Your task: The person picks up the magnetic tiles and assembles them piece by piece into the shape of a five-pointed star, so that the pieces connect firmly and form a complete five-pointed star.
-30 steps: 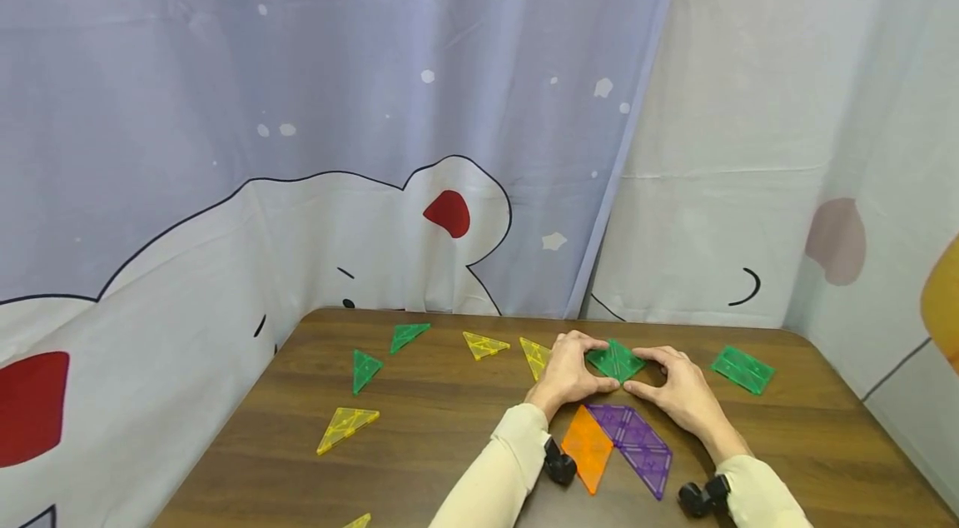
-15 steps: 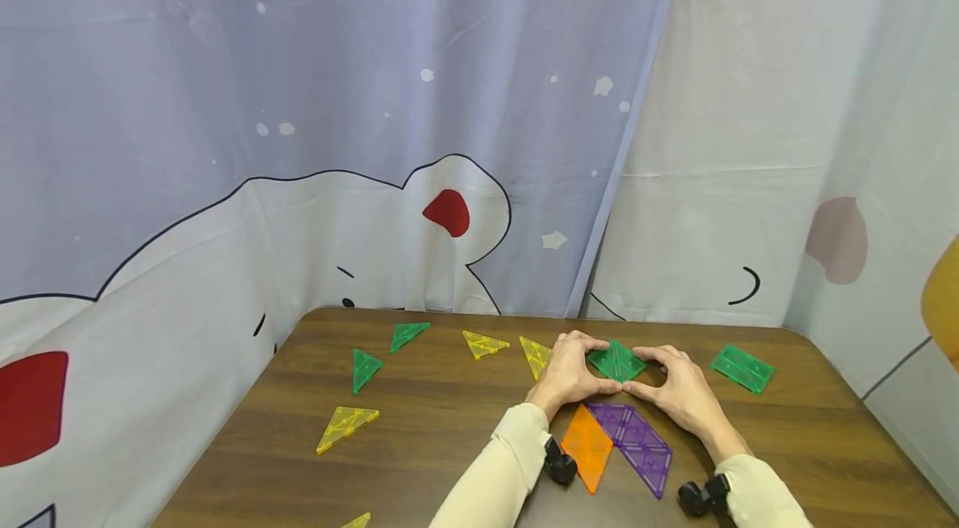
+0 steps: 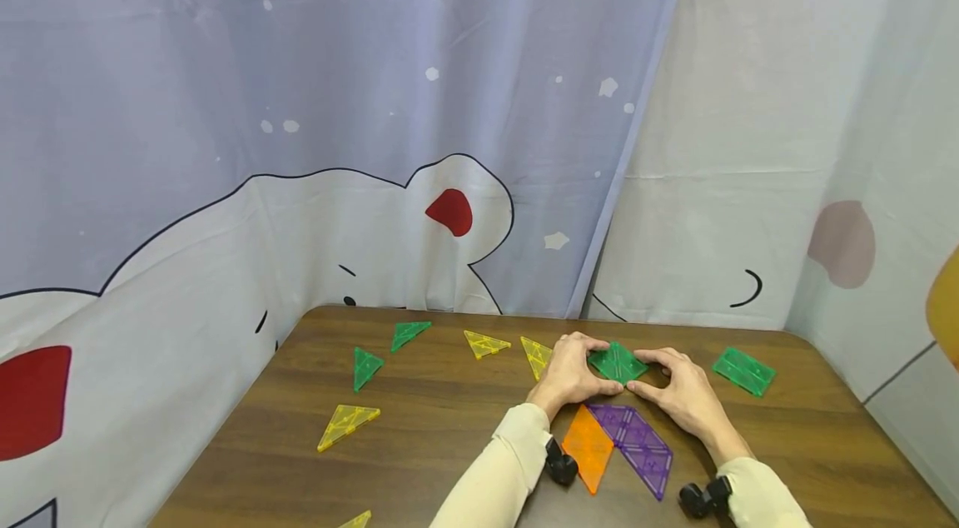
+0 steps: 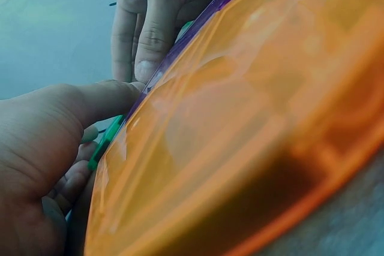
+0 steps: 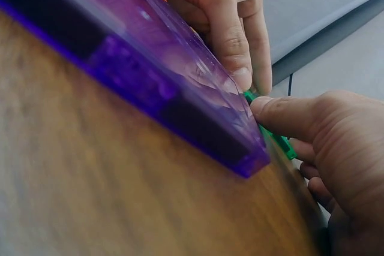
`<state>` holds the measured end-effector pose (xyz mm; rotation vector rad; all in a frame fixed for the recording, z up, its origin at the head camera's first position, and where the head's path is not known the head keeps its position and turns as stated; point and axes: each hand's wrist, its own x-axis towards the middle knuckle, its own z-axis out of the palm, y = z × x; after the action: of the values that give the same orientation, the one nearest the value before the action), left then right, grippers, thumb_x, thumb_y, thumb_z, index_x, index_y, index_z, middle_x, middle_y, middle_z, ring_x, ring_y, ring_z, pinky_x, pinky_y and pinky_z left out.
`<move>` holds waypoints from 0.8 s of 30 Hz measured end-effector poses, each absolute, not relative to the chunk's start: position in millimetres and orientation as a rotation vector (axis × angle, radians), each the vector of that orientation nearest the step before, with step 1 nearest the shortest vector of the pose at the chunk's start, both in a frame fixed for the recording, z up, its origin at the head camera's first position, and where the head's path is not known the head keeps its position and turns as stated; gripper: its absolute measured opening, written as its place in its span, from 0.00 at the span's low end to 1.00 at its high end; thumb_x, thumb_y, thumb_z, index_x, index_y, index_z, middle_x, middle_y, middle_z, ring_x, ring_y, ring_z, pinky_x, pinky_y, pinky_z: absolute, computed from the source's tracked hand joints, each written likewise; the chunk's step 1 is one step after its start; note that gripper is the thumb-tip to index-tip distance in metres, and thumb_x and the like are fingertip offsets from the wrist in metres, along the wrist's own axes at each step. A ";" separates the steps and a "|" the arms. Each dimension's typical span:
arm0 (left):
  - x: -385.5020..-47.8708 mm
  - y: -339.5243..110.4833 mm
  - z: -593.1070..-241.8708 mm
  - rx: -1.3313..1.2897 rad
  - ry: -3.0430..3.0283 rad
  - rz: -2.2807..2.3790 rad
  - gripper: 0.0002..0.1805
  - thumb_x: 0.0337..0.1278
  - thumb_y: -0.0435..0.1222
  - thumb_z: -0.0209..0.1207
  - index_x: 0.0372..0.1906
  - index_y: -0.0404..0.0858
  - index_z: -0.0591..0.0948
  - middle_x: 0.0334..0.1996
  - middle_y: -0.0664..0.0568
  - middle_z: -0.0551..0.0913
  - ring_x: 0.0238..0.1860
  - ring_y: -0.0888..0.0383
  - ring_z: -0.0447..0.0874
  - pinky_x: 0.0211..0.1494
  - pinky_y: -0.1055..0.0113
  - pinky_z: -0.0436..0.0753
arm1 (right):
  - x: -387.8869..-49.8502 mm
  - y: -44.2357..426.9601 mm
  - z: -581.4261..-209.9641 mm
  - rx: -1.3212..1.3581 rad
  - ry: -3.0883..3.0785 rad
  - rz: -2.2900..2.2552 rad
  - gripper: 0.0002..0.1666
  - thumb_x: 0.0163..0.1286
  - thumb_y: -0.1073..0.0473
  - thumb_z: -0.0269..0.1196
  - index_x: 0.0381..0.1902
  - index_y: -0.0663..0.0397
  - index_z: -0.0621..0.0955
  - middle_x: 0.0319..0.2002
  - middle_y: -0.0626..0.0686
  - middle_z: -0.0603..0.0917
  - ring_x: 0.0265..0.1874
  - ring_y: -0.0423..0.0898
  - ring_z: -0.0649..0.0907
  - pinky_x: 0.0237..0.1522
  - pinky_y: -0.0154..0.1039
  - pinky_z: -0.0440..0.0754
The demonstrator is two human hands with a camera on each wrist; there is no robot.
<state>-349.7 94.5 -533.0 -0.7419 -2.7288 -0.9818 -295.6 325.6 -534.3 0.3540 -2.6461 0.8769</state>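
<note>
Two green triangle magnetic tiles (image 3: 618, 364) lie edge to edge as a diamond near the table's far side. My left hand (image 3: 571, 372) grips the diamond's left side between thumb and fingers, and my right hand (image 3: 682, 396) grips its right side. Both thumbs nearly meet at the near corner. Just below the hands lie an orange diamond tile (image 3: 588, 448) and joined purple tiles (image 3: 635, 443), touching each other. The orange tile (image 4: 240, 124) fills much of the left wrist view, the purple tiles (image 5: 138, 76) much of the right; both partly hide the green tiles.
A green rectangle (image 3: 744, 371) lies right of the hands. On the left are green triangles (image 3: 366, 368) and yellow triangles (image 3: 347, 426), spread over the wooden table (image 3: 434, 445). A yellow triangle (image 3: 535, 355) sits beside the left hand, partly covered. Printed curtains (image 3: 375, 95) hang behind the table.
The head view has shifted very slightly. Both hands keep their hold on the green tiles with barely any motion, and the other tiles lie as before.
</note>
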 end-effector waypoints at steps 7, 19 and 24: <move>-351.3 94.4 -534.2 -0.759 -2.727 -0.961 0.37 0.49 0.55 0.87 0.66 0.51 0.90 0.59 0.56 0.87 0.59 0.57 0.82 0.65 0.68 0.81 | -295.7 325.0 -534.5 0.370 -2.647 0.884 0.34 0.69 0.46 0.82 0.66 0.56 0.88 0.60 0.58 0.89 0.56 0.59 0.85 0.59 0.61 0.81; -348.2 89.9 -528.8 -0.820 -2.690 -1.069 0.38 0.50 0.52 0.87 0.69 0.49 0.89 0.60 0.55 0.87 0.58 0.59 0.81 0.66 0.68 0.80 | -293.8 326.5 -533.2 0.350 -2.651 0.950 0.37 0.70 0.45 0.81 0.70 0.57 0.85 0.62 0.59 0.88 0.60 0.60 0.85 0.63 0.58 0.82; -346.5 85.1 -517.2 -0.836 -2.599 -1.220 0.39 0.54 0.50 0.85 0.71 0.47 0.87 0.63 0.51 0.87 0.62 0.53 0.83 0.73 0.59 0.77 | -294.3 329.9 -530.5 0.334 -2.593 1.094 0.41 0.73 0.48 0.79 0.77 0.59 0.79 0.67 0.60 0.84 0.64 0.60 0.85 0.61 0.38 0.81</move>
<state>-346.5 85.1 -517.2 -0.8355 -2.5987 -1.2196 -294.3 329.9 -530.5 0.3345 -2.5926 1.0945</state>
